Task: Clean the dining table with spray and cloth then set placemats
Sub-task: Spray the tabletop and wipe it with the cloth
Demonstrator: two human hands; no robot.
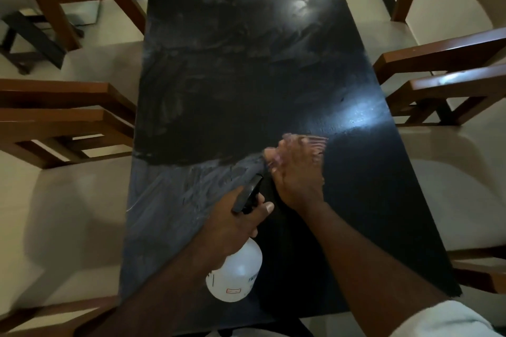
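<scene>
- White sleeve (438, 320) shows at the lower right corner, with the bare right forearm running from it up and to the left over the counter.
- Beside it, the left forearm comes in from the bottom edge and rises to the right toward the spray bottle.
- Spray bottle (235, 271): a white, see-through body with a black trigger head (247, 194). It is over the near part of the counter, tilted, with the nozzle pointing away from the camera.
- Left grip (232, 224) is clamped round the bottle's neck just under the trigger head, with the thumb lying along the right side.
- Right grip (298, 172) is just beyond the nozzle, palm down on the cloth (315, 142), which lies on the counter right of its middle line.
- Motion blur smears the fingers, so I cannot tell whether they lie flat on the cloth or curl into it.
- Of the cloth, only a pinkish, striped edge shows past the fingertips.
- Counter (232, 90): a long black top running away from the camera. Its near left part has a pale, streaky film, and fainter smears cover the middle and far end.
- Two bright glare patches sit on the surface, one just beyond the cloth near the right edge and one near the far right.
- Chairs with brown wooden arms and cream seats line both long sides, left (68, 117) and right (451, 85), and more stand at the far corners.
</scene>
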